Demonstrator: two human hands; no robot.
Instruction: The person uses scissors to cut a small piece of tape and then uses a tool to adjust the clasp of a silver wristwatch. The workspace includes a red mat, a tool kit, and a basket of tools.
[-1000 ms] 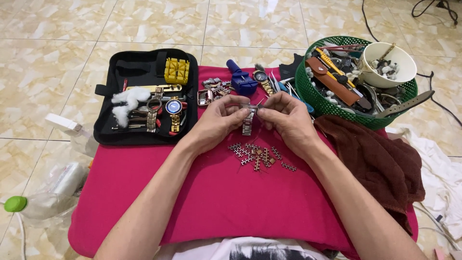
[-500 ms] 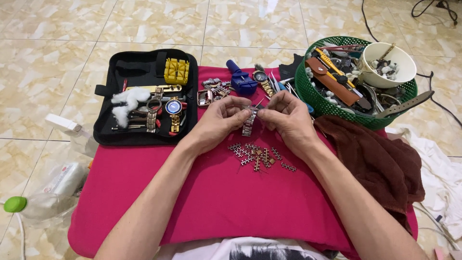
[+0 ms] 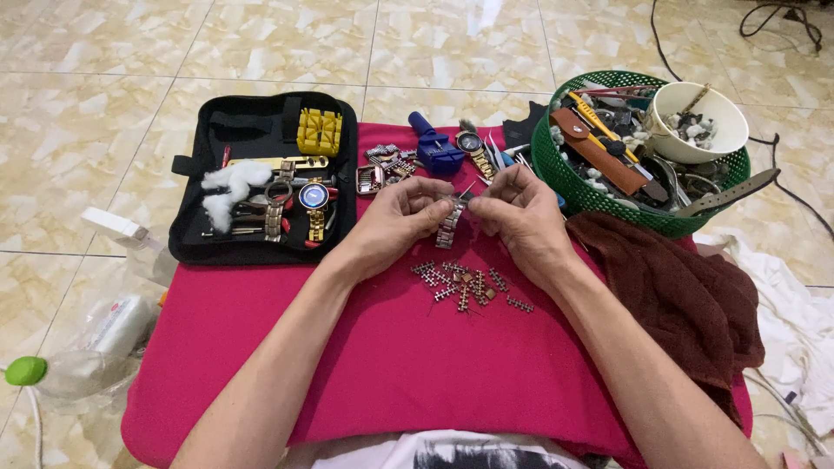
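Landmark: the red cushion, which lies across the person's lap and carries nearly everything; places below are given from it.
Loose links: a scatter of small metal bracelet links lies on the middle of the red cushion, just below the hands and apart from them.
Watch bracelet: a short metal bracelet section hangs above the cushion's middle, pinched between both hands, nearly upright.
Left hand: the left hand is closed on the upper part of the bracelet section, thumb and forefinger doing the pinching.
Right hand: the right hand is curled at the same end, gripping a thin pointed tool whose tip shows just above the bracelet; exactly how its fingers meet the metal cannot be told.
Doing it well: judging by the grip, a joint is being worked, so it pays to keep the section low over the cushion, so that a dropped pin lands on cloth.
Towel: a brown towel drapes over the cushion's right edge.
Far edge: a blue bracelet holder and a gold wristwatch rest at the cushion's far side.
Tool case: an open black case with a yellow block overlaps the far left corner.
Basket: a green basket of straps and tools, with a white bowl inside, sits at the far right corner.
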